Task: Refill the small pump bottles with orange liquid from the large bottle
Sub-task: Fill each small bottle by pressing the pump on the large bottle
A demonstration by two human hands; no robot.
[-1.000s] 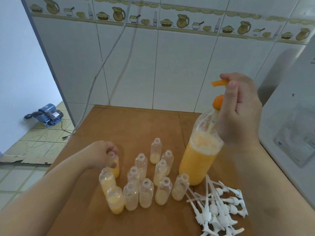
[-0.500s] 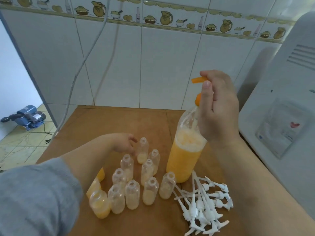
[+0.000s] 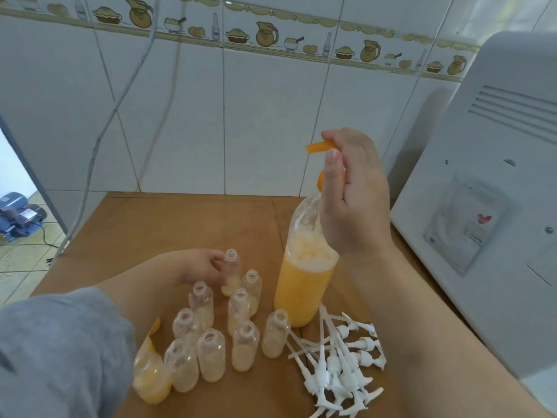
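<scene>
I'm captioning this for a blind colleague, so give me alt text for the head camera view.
A person's right hand grips the orange pump of a large bottle of orange liquid while the left hand holds one small open bottle among about a dozen on a brown table. White pump tops lie piled beside them.

A tall clear plastic bottle of orange liquid (image 3: 301, 285) stands on the brown wooden table (image 3: 180, 224). The right hand (image 3: 352, 194) grips its orange pump head (image 3: 319, 146). Left of it, the left hand (image 3: 202, 267) holds a small clear uncapped bottle (image 3: 231, 271); white pump tops (image 3: 337, 366) lie in front.
</scene>
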